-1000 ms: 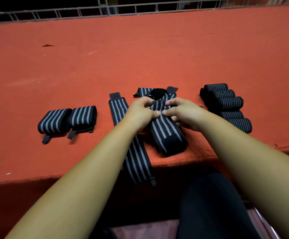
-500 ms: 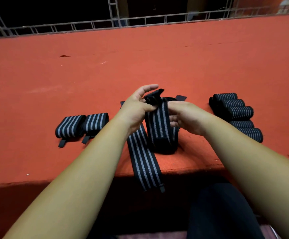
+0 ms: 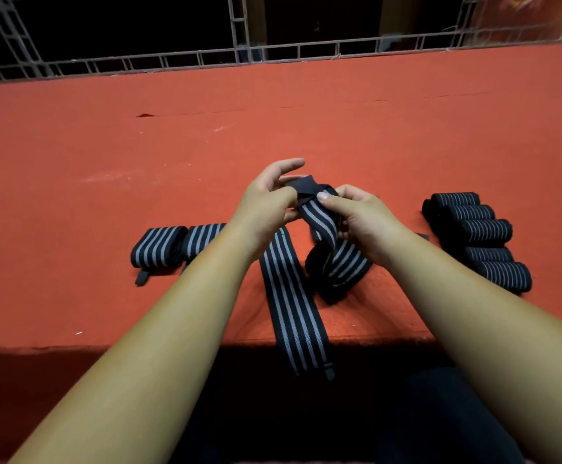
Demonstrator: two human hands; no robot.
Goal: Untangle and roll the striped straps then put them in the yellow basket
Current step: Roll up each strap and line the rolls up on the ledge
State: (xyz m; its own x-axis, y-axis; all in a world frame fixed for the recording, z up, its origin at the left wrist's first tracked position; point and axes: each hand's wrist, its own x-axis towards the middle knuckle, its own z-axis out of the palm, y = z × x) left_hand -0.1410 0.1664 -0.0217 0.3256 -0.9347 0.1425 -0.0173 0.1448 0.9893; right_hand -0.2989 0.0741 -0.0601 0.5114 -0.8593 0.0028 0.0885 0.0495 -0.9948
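— What lay at the left of the counter [image 3: 72, 169]?

— Two rolled straps [image 3: 172, 244], side by side and well apart from the hands.

— And the hands themselves?

— The left hand [image 3: 266, 204] pinched the black end tab of the tangled strap [image 3: 323, 224], forefinger stretched free. Under that wrist a flat strap [image 3: 289, 306] ran lengthwise toward the person, its tail hanging over the counter's near edge.

— Which way did the tangled one lie?

— Down from the pinch and toward the person, ending in a twisted bunch on the counter just below the right hand [image 3: 365, 222]. That hand gripped it, thumb on the stripes and fingers curled round the band. It was the nearer one to the bunch, so it would likely work the twist loose.

— Further right?

— A pile of rolled straps [image 3: 474, 236]. No yellow basket showed.
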